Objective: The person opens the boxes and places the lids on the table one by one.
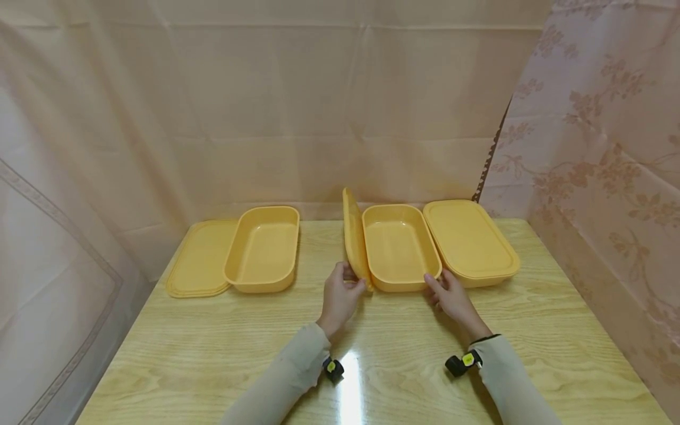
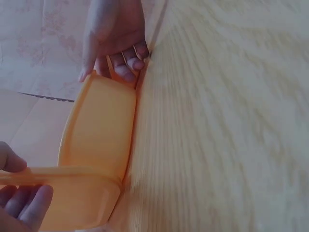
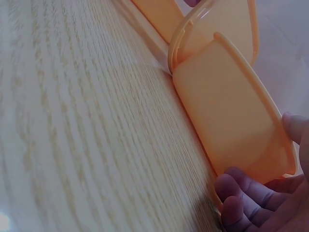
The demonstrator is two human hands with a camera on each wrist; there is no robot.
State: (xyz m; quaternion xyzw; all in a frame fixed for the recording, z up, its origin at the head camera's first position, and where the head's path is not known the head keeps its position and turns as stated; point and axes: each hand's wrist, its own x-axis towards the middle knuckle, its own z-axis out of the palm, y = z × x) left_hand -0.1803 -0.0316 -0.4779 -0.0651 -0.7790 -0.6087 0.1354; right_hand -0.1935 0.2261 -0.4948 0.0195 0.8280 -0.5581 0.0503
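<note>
Near the middle of the table an open yellow plastic box [image 1: 402,287] rests flat, with bare inside. Beside its left wall a yellow lid [image 1: 353,236] stands nearly upright on its edge. My left hand [image 1: 340,299] pinches the lid's near end between thumb and fingers, which the left wrist view shows closely. At the box's near right corner is my right hand [image 1: 453,300]. Its thumb lies on the rim and its fingers curl against the outer wall, as the right wrist view [image 3: 270,193] shows.
A second box with its lid on [image 1: 470,236] stands close against the right side of the open box. To the left sits another open box [image 1: 264,287], partly over a flat lid [image 1: 199,260]. Cloth curtains [image 1: 319,106] hang behind and at both sides of the wooden table [image 1: 212,354].
</note>
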